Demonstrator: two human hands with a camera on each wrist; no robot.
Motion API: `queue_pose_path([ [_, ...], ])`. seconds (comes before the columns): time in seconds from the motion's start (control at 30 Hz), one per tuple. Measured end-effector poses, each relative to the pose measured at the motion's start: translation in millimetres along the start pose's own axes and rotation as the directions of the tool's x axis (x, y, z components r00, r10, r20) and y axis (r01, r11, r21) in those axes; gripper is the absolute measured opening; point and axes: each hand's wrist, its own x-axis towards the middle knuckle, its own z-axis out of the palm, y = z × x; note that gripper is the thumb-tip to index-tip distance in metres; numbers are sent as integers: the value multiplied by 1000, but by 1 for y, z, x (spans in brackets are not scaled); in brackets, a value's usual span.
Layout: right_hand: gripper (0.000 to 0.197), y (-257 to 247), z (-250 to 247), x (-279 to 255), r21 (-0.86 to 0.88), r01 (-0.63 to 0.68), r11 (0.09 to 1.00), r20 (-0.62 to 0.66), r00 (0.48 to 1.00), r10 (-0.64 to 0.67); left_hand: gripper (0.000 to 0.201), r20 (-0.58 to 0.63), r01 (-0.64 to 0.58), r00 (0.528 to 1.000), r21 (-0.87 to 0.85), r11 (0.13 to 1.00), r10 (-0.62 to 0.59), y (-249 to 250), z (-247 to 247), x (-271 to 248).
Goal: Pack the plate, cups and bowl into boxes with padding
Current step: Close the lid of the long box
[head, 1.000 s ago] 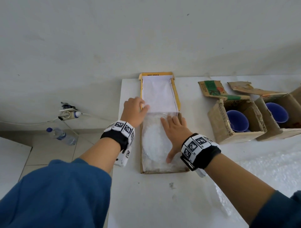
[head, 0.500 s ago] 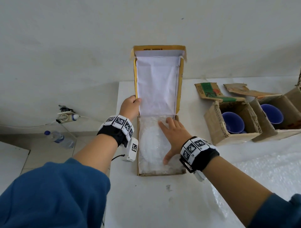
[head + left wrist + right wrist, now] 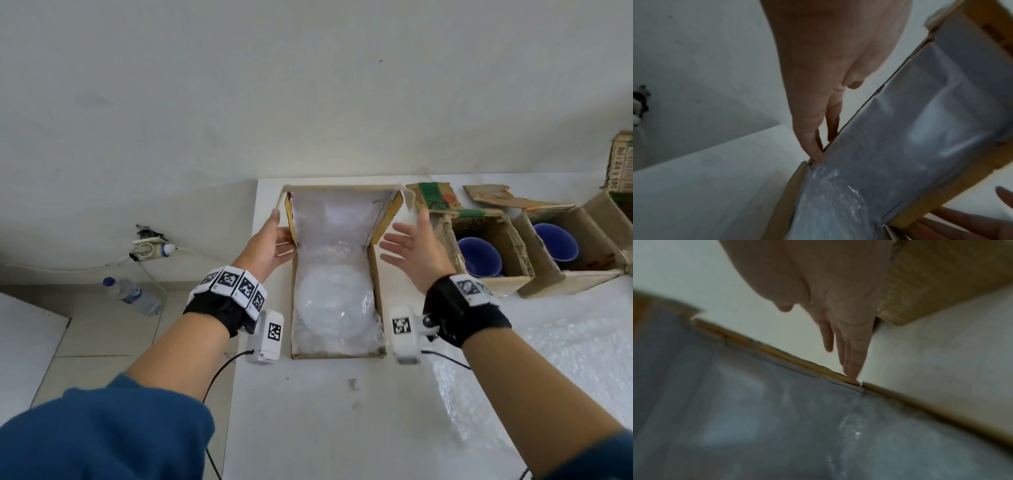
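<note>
- The round white plate [image 3: 334, 305], wrapped in clear bubble wrap, lay inside the flat brown cardboard box [image 3: 376, 274] at the table's centre.
- The left hand [image 3: 270, 248], fingers straight, touched the box's raised lid [image 3: 342, 187] at 9 o'clock.
- The right hand [image 3: 414, 251], fingers spread apart, stood at 3 o'clock, holding nothing.
- Two blue cups [image 3: 479, 257] sat in cardboard boxes at 3 o'clock.

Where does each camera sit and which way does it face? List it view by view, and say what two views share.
Head: worn on the head, looking forward and down at the table; shows both forearms, the left hand and right hand either side of the flat box.
Left wrist: looks along the left hand, whose fingers touch the box lid's edge.
Right wrist: looks along the right hand to the lid's other edge; blurred.
Shared: both wrist views show the bubble wrap inside the box.
</note>
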Motion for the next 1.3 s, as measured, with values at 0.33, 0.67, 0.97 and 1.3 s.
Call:
queue_pose_path([
  [0.33, 39, 7, 12, -19, -351, 16, 936, 174, 984, 48, 14, 151, -63, 988, 257, 964, 24, -18, 3, -26],
  [0.67, 46, 35, 1, -23, -711, 253, 656, 190, 967, -167, 54, -21, -168, 972, 626, 761, 232, -39, 5, -38],
  [0.97, 45, 60, -20, -78, -775, 214, 595, 229, 972, -51, 44, 16, -67, 997, 734, 676, 81, -76, -8, -87],
  [1.3, 29, 75, -14, -90, -718, 220, 660, 217, 972, -87, 28, -16, -85, 989, 761, 643, 150, -86, 8, -100],
])
